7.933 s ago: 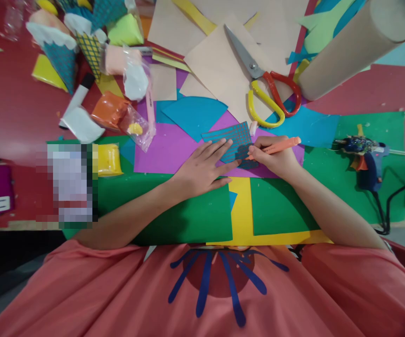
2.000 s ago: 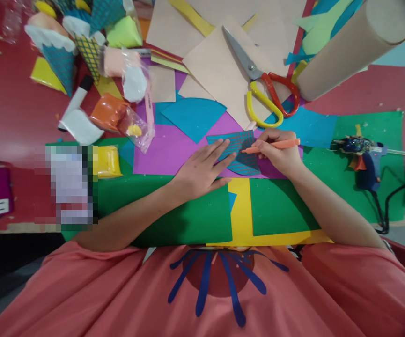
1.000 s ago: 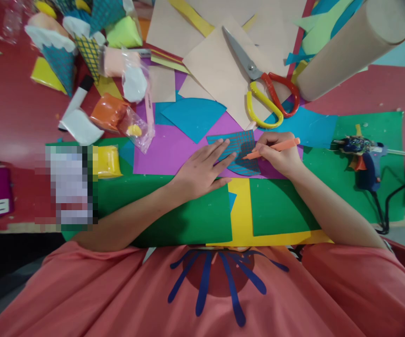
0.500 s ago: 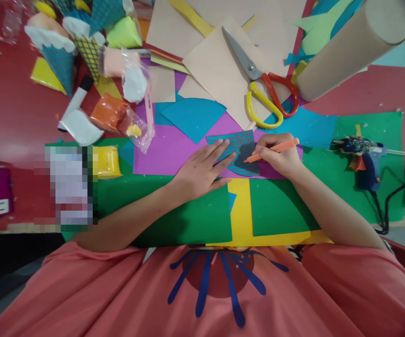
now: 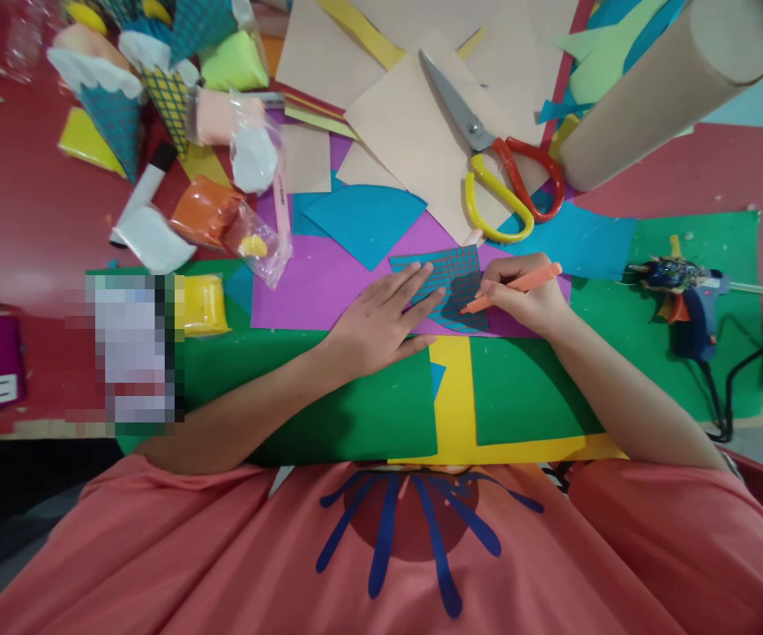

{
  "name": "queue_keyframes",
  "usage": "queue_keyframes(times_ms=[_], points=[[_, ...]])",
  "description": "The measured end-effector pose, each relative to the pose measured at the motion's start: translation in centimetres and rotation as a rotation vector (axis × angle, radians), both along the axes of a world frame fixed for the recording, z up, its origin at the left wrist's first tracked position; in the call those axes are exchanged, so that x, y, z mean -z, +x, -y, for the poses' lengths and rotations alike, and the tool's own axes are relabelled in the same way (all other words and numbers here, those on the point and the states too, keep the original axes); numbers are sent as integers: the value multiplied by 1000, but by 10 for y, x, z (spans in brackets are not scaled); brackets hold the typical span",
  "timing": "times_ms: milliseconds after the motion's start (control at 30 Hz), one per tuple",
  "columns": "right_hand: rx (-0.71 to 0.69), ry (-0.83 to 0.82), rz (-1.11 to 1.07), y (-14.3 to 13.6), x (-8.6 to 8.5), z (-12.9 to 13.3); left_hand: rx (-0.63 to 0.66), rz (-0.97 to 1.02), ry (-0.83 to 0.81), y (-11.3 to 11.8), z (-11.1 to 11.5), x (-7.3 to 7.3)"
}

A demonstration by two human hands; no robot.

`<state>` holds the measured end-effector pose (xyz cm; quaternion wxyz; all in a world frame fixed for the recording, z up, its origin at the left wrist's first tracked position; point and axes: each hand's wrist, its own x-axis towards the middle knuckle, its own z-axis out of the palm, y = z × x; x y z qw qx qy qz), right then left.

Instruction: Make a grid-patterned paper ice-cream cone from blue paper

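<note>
My right hand (image 5: 525,295) grips an orange marker pen (image 5: 534,279), its tip down on a blue paper piece (image 5: 460,275) covered in a grid of brownish lines. Flat across the left part of that piece lies my left hand (image 5: 385,317), fingers spread and pressing it down; they hide some of its surface. Under both is a purple sheet (image 5: 302,295). Just beyond my left fingers rests a plain blue fan-shaped paper (image 5: 368,219).
Scissors (image 5: 480,141) with yellow and red handles lie on beige sheets (image 5: 394,115). At right are a glue gun (image 5: 691,300) and a beige paper roll (image 5: 665,97). Paper cones (image 5: 113,110) and clay packets (image 5: 205,212) crowd the left. Green sheets (image 5: 328,406) lie nearest me.
The marker tip has shifted slightly down on the blue piece, and the pen's back end has dipped a little. My left hand stays in place.
</note>
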<state>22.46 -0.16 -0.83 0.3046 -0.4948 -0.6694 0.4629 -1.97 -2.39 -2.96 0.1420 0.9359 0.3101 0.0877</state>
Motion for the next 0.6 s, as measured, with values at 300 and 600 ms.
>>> queue_keyframes(times_ms=[300, 600], points=[[-29, -1, 6, 1, 0, 0, 10, 9, 55, 0, 0, 1], [-104, -10, -32, 2, -4, -1, 6, 11, 8, 0, 0, 1]])
